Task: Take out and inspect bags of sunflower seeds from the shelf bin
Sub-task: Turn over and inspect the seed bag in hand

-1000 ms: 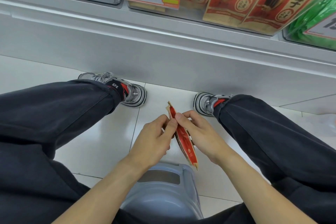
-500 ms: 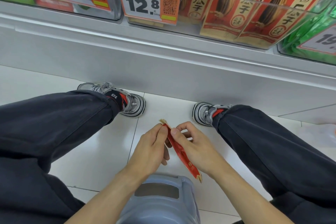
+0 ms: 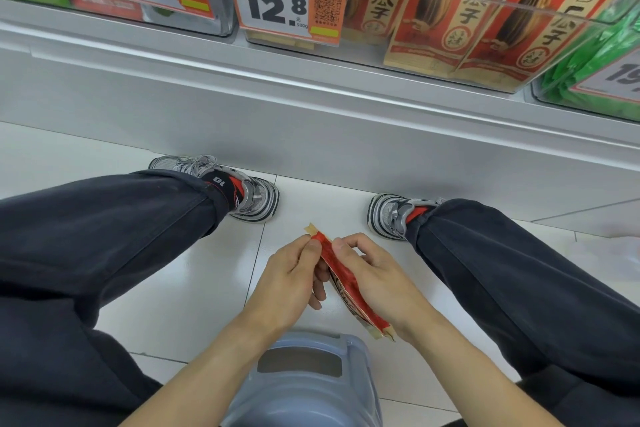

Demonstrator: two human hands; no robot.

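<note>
While I'm squatting on the low grey plastic stool (image 3: pixel 304 388) in front of the shelf, I've got one flat red foil bag of sunflower seeds (image 3: pixel 341 279) turned edge-on between my knees, over the white tiled floor (image 3: pixel 194 291). My left hand (image 3: pixel 289 282) pinches the top end with thumb and forefinger, and my right hand (image 3: pixel 375 274) has its thumb pressed on the red face with the fingers curled round behind, so both are clamped on the same bag. Seen from the side it looks thin and crinkly, so I'd guess it's light and floppy, the kind of pack that bends if you only hold one corner, and the glossy film is probably a bit slippery. The tan crimped seals at either end look like the stiffest bits, so that's where I'd grip, not the soft middle where the seeds shift around. The rest of the red sunflower seed bags (image 3: pixel 460 14) stand upright in the clear plastic shelf bin (image 3: pixel 519 2) above, behind the orange-and-white 12.8 price tag (image 3: pixel 284 2). I reckon I'm mid-inspection, front and back not yet both checked.
</note>
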